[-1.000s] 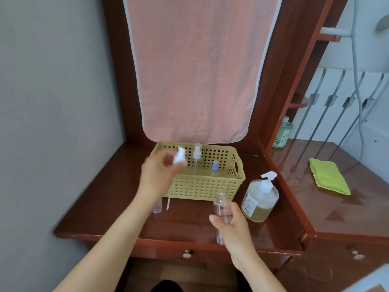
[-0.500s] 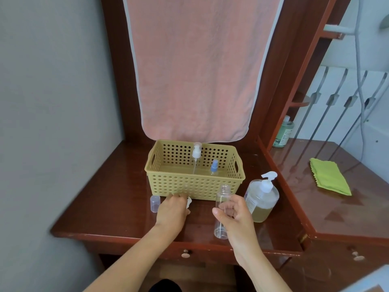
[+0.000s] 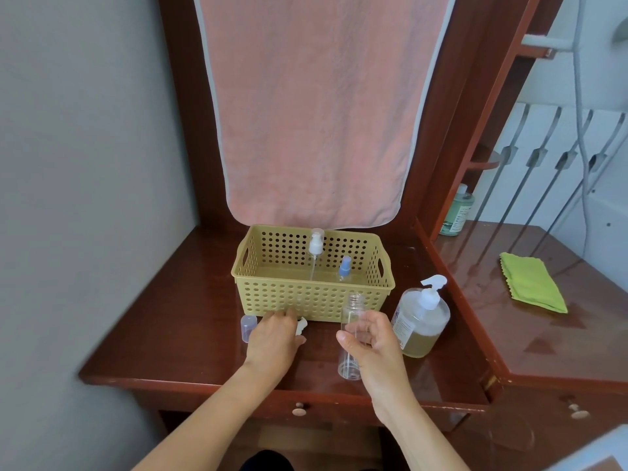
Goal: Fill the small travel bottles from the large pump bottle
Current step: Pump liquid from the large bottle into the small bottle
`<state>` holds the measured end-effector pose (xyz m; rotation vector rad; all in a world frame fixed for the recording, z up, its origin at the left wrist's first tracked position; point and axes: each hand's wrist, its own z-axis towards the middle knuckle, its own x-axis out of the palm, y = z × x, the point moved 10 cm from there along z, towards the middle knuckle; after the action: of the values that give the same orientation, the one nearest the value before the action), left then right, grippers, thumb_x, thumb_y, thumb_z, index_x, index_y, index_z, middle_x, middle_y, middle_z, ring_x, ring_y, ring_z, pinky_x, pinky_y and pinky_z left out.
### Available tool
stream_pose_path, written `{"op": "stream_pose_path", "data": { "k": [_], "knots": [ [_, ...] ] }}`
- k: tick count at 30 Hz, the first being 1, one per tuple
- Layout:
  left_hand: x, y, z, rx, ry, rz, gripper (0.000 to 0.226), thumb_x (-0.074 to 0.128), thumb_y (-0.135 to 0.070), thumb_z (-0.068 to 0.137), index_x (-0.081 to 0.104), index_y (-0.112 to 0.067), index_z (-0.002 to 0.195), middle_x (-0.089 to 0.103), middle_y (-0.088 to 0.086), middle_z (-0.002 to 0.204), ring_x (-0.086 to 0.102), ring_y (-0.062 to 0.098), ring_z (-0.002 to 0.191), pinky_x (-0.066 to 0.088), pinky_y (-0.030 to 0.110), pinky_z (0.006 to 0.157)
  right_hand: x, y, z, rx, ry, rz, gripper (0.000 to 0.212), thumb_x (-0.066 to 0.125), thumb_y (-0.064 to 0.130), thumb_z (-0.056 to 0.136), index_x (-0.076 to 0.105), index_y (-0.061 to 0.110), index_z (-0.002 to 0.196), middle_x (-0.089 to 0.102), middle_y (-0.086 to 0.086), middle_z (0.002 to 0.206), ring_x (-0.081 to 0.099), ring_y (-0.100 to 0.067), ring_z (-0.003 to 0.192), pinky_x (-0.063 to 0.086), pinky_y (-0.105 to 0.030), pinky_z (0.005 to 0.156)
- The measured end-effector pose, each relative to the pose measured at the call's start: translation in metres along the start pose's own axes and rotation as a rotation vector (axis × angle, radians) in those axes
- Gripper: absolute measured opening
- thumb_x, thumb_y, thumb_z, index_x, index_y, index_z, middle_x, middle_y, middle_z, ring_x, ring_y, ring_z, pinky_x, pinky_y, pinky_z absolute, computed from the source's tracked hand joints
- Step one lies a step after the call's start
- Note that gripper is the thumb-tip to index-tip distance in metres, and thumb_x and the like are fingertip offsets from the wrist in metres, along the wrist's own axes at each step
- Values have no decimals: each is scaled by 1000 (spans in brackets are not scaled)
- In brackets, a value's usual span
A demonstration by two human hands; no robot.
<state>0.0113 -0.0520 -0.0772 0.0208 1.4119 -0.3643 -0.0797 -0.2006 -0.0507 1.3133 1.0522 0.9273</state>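
Holding the travel bottle [image 3: 350,365] upright, the right hand [image 3: 375,345] has thumb and fingers curled round its clear body, leaving the threaded neck bare and open at the top. I judge this to be a receiving posture, since the bottle appears empty and sits just beside the large pump bottle [image 3: 421,322], within reach of its spout. Whether its base rests on the desk [image 3: 176,334] or hangs just above it cannot be determined. The left hand [image 3: 275,338] lies low and palm down in front of the basket [image 3: 312,300], fingers stretched forward. A white spray top [image 3: 301,325] shows at its thumb side, but whether the fingers pinch it or merely rest beside it cannot be told. A small translucent cap [image 3: 248,328] stands just left of that hand. Top and cap are parked clear of the filling spot, presumably so the neck stays unobstructed. Inside the basket stand a white-topped bottle [image 3: 316,246] and a blue-topped bottle [image 3: 345,268], both closed — they seem to await their turn. The pump bottle holds yellowish liquid in its lower part. No filling is yet evident; the next move likely calls for bringing the open neck under the spout, with spillage on the glossy desk the main risk.
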Motion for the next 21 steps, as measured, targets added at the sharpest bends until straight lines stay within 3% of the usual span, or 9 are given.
{"op": "stream_pose_path", "data": {
  "k": [16,21],
  "knots": [
    [0,-6,-4,41,9,-7,50,64,-40,86,47,-13,125,62,1,116,55,21,111,49,31,82,-5,0,0,17,-19,-7,32,69,15,85,51,32,104,64,4,101,58,-8,101,42,-20,75],
    [2,-11,-4,44,6,48,39,61,-34,90,50,-12,120,63,2,115,56,20,110,48,29,79,-5,-3,-1,23,-16,-7,32,69,14,85,51,32,104,64,4,102,58,-8,101,43,-20,76]
  ]
}}
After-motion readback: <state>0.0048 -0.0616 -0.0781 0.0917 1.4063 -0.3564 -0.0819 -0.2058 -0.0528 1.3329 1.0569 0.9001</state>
